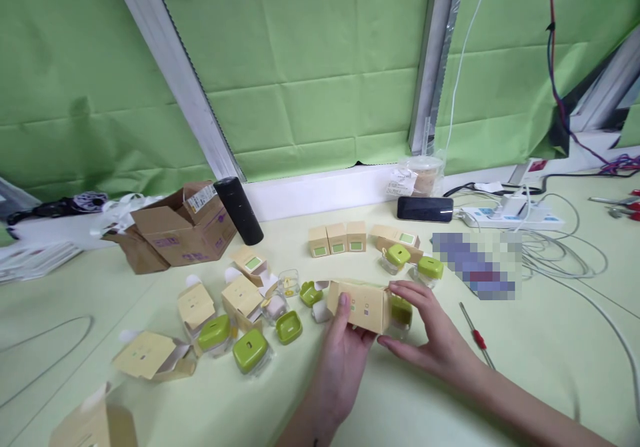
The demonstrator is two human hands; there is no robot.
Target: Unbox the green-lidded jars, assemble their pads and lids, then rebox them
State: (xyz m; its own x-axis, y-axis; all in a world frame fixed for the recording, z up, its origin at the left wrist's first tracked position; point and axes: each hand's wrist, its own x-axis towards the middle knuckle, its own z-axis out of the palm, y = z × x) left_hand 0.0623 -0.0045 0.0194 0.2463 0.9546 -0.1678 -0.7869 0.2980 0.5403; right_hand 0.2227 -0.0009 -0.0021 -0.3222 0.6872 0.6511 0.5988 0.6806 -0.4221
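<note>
Green fabric sheeting [310,53] backed the pale-green tabletop [430,400]. Left hand [347,360] held oblong tan cardboard box [363,308] well off back edge; right hand [434,330] spread wide at its end. Judged step: box-end handling; next move needed steady grip.

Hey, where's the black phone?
In the head view, the phone is right of centre, in front of the cup and left of the power strip.
</note>
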